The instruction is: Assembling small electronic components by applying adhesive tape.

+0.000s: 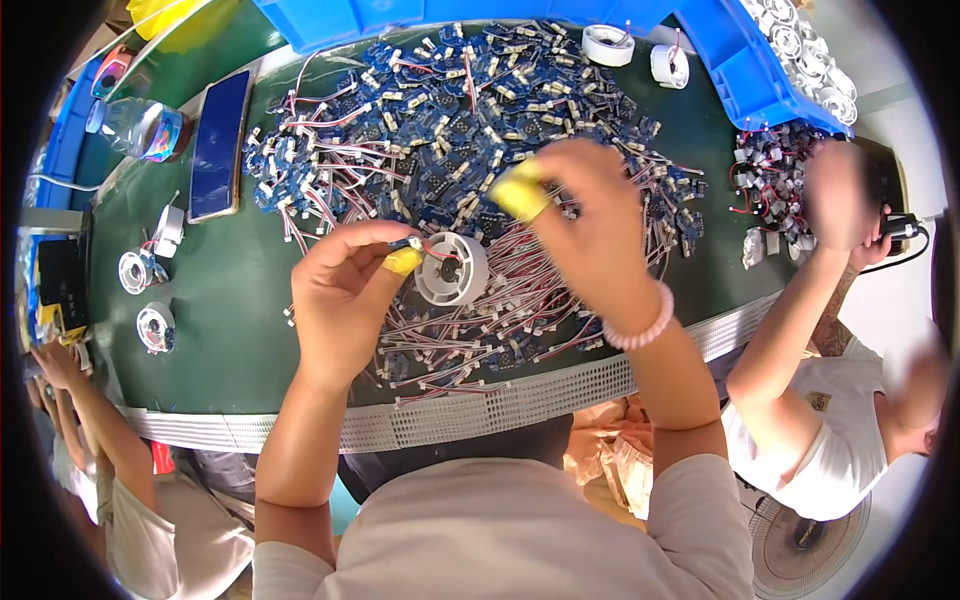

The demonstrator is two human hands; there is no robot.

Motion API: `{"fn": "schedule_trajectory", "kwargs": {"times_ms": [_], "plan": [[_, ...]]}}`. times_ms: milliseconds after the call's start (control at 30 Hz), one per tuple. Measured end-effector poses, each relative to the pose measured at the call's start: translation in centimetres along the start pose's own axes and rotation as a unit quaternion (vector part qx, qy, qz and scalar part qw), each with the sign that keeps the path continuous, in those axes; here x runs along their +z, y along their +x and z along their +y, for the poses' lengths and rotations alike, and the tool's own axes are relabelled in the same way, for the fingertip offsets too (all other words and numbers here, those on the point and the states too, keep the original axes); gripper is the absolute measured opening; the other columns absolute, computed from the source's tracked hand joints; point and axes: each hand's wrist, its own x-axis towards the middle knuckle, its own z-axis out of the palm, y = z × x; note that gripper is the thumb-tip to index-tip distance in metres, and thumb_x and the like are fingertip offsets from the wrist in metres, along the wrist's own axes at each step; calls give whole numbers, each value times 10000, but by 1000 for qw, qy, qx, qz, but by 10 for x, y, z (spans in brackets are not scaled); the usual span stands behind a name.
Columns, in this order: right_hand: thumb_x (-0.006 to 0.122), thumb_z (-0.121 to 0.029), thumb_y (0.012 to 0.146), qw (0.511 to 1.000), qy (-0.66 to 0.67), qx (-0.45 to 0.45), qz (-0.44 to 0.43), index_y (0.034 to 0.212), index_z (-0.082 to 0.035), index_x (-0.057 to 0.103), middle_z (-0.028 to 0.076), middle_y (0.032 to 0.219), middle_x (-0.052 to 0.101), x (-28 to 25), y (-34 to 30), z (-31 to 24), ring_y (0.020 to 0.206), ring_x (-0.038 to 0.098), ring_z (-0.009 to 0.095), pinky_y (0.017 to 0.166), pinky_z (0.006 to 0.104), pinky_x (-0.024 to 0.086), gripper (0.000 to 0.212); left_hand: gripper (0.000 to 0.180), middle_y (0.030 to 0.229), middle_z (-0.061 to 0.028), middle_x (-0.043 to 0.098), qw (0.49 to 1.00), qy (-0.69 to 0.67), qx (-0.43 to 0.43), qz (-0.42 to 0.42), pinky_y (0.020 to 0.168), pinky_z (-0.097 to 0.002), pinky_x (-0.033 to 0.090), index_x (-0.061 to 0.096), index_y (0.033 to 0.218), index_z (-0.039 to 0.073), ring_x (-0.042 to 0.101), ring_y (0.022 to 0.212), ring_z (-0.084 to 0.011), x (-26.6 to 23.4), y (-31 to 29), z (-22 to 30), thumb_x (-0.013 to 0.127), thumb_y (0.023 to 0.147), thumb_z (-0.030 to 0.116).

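My left hand (345, 295), with a yellow cover on its thumb tip, pinches a small blue circuit board (408, 243). Beside those fingertips is a round white plastic housing (475, 268), its open side facing up-left, with thin red wires inside it near the board. My right hand (590, 215) hovers over a large heap of blue circuit boards (450, 140); it is smeared by motion, with yellow covering on a fingertip, and I cannot make out whether it holds anything. White-plugged cables (500, 300) spread out below both hands.
White housings (155, 327) stand at the left, two more (608, 45) at the far right. A phone (220, 145) and a plastic bottle (140, 130) lie left. Blue bins (750, 85) border the back. A white mesh strip (500, 403) runs along the near edge. Co-workers (800, 420) sit on both sides.
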Motion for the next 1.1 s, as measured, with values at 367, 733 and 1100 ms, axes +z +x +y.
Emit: {"fn": "schedule_trajectory", "kwargs": {"times_ms": [367, 733, 1100], "plan": [[644, -101, 728, 989, 47, -47, -128, 849, -86, 585, 14, 774, 577, 32, -7, -30, 896, 491, 231, 818, 369, 283, 135, 298, 1016, -92, 581, 999, 32, 12, 8, 798, -243, 506, 636, 1016, -22, 597, 913, -134, -6, -5, 2, 563, 769, -173], [657, -102, 733, 981, 97, -37, -166, 838, -96, 598, 4, 836, 587, 29, -7, -26, 966, 514, 208, 845, 367, 275, 120, 264, 942, -93, 619, 999, -2, -28, -17, 770, -244, 504, 655, 983, -32, 612, 865, -143, -7, -6, 12, 582, 766, -164], [777, -119, 663, 996, 74, 16, 54, 940, -70, 692, 66, 929, 662, 13, 29, 19, 895, 572, 202, 803, 327, 441, 294, 221, 983, -122, 632, 983, 166, 59, 58, 796, -265, 484, 628, 963, -24, 612, 877, -161, -39, -34, 50, 609, 767, -126]]}}
